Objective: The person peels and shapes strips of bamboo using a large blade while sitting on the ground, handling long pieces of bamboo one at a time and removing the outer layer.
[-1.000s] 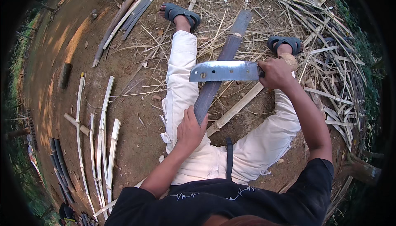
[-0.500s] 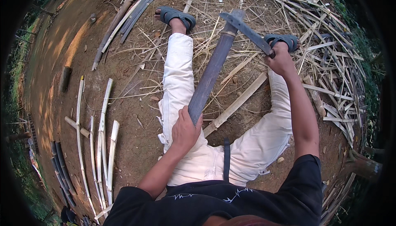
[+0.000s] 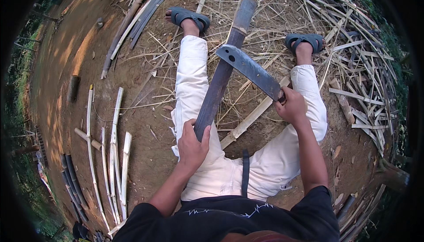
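We grip dark bamboo slat point(image 3: 221, 78) mid-frame, left hand point(image 3: 193, 145) wrapped round its near end. Right hand point(image 3: 291, 106) clenches cleaver point(image 3: 249, 69), now lowered from raised position half second ago; blade crosses slat's upper part — chop lands.

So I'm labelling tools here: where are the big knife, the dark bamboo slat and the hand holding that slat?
Big knife point(image 3: 249, 69), head view, middle of the blade.
Dark bamboo slat point(image 3: 218, 89), head view, mid-length of its face.
Left hand point(image 3: 192, 144), head view, back of the hand.
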